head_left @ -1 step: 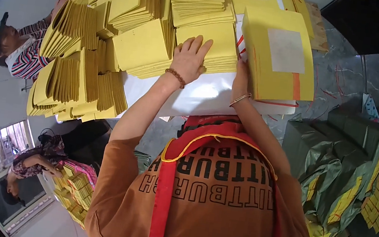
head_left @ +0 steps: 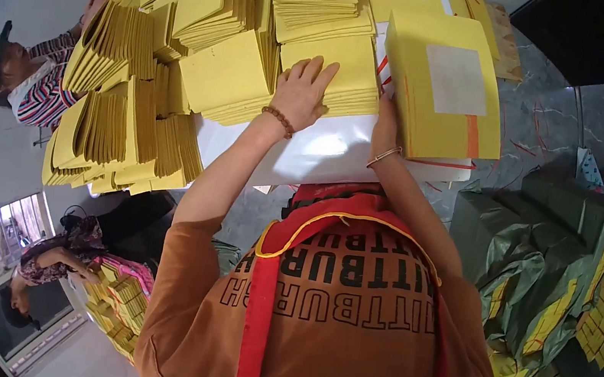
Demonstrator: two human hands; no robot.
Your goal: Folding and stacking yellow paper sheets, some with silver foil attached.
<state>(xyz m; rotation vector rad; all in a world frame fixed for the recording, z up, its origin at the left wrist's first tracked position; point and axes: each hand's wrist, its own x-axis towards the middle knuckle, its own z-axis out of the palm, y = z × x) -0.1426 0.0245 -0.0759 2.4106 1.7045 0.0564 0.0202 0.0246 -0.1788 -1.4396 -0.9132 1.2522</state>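
Note:
My left hand (head_left: 303,90) lies on top of a low stack of yellow folded papers (head_left: 339,59), fingers stretched out and a little apart. A beaded bracelet circles that wrist. Upright between this stack and a yellow bundle with a pale label (head_left: 451,90) is my right hand (head_left: 385,127), touching or very near the bundle's left edge. The bundle covers most of its fingers, so their grip cannot be made out. A red band runs along the bundle's lower part. Both hands are over the white tabletop (head_left: 323,145).
Many stacks of yellow folded papers (head_left: 212,6) crowd the table's left and far side. At the left, a person in a striped top (head_left: 46,83) reaches to the stacks; another person (head_left: 56,262) sits lower left by yellow bundles. Dark green wrapped packages (head_left: 518,242) stand at right.

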